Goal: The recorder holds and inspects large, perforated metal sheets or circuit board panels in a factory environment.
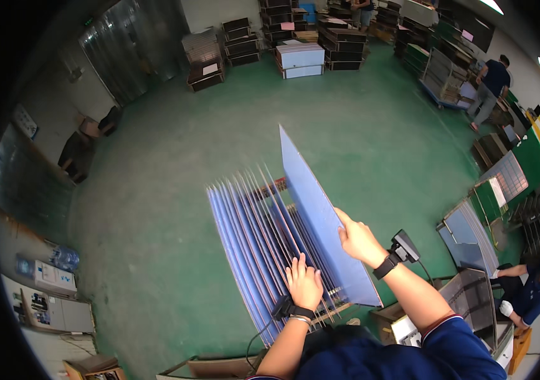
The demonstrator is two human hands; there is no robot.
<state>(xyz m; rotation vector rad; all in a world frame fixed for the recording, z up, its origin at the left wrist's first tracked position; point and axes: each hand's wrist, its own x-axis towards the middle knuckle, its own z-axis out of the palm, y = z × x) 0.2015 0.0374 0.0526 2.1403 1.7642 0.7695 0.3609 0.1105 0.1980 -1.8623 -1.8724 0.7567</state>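
— Two hands at the rack (pixel 339 309): what's each doing?
— The right hand (pixel 360 240) is closed on the edge of a blue sheet (pixel 317 209), tilted above the rack's right side. The left hand (pixel 304 286) lies open, fingers spread on the upright sheets (pixel 251 240) at the near edge, gripping nothing.

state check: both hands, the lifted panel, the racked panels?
Left hand: open, fingers spread, resting on top edges of racked panels.
Right hand: gripping lifted panel at its edge.
Lifted panel: raised above the rack, tilted, blue face showing.
Racked panels: standing on edge in a row, apart.
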